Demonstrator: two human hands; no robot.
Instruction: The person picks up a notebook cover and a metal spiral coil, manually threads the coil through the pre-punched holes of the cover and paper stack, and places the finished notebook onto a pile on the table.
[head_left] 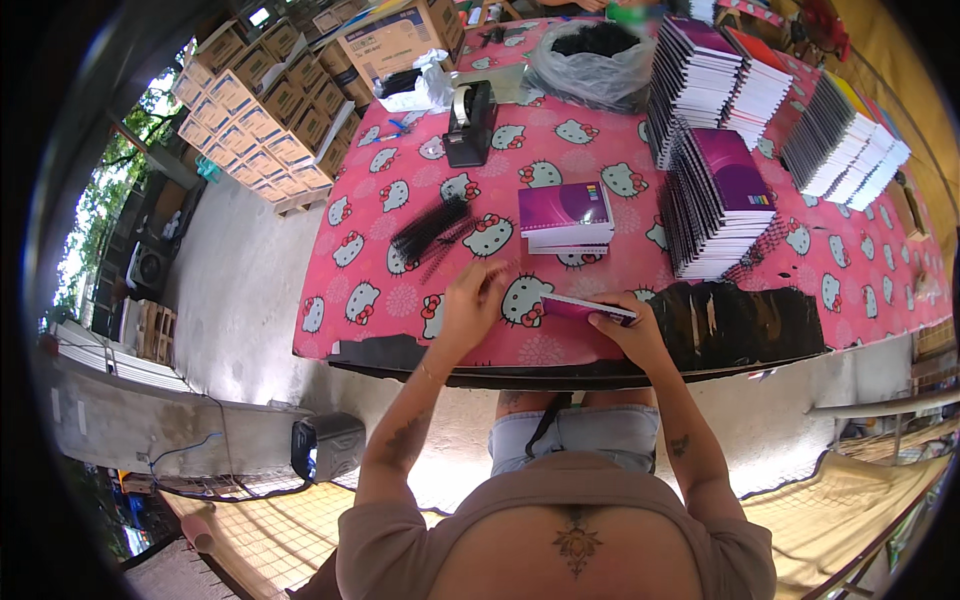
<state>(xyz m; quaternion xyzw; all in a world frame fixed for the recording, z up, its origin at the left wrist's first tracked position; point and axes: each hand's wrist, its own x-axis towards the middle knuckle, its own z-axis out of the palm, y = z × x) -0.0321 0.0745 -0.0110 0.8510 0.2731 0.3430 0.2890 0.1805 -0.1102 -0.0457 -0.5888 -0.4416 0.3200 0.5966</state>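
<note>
In my right hand [632, 322] is a small purple-covered notebook [572, 308], tilted above the table's front edge. My left hand [474, 298] is to the left of it, its fingers pinched on a thin plastic binding coil [508, 268] that shows faintly against the pink cloth. Beyond that hand lies a loose bundle of black binding coils [430, 232]. A short stack of purple-covered notebooks [566, 208], with no coils visible on it, sits just past my hands. Taller piles of coil-bound purple notebooks [728, 175] stand to the right.
A black tape dispenser [470, 135], a clear bag of black coils [592, 65] and a cardboard box [403, 45] stand farther back. Bound notebooks with yellow and blue edges [845, 140] are at far right. Torn black covering [745, 325] lines the front edge. Stacked cartons [265, 125] stand on the floor.
</note>
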